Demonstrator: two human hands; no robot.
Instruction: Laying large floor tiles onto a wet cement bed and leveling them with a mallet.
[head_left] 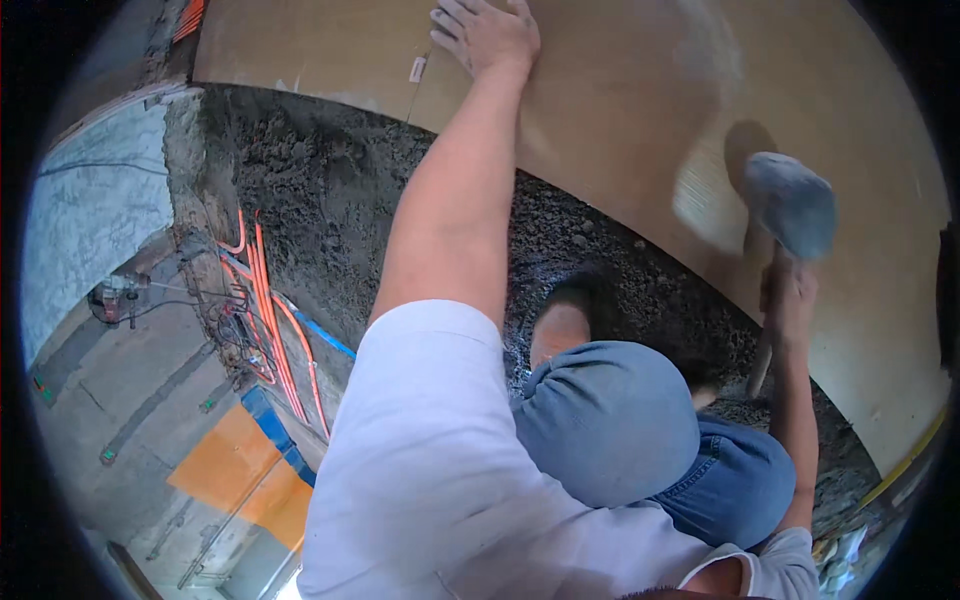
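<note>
My left hand [492, 38] lies flat with its fingers spread on a large, glossy tan tile [620, 90]. A fine seam runs beside it, and a small white tag-like piece [417, 69] sits on that seam. My right hand [792, 295] is wrapped round the wooden handle of a mallet [795, 205] with a rounded grey head. That head is over the tile's right part, and a dark shadow or reflection shows next to it. Whether the head touches the tile I cannot tell. Dark, crumbly mortar [310, 170] borders the tile's near edge, where my bent knees are.
Orange conduits [268, 300] and a blue one rise from the floor at left, beside a pale, rough wall section [105, 190]. Beyond lie an orange sheet [245, 465] and a grey concrete surface with channels. A yellow strip [905, 462] runs along the lower right.
</note>
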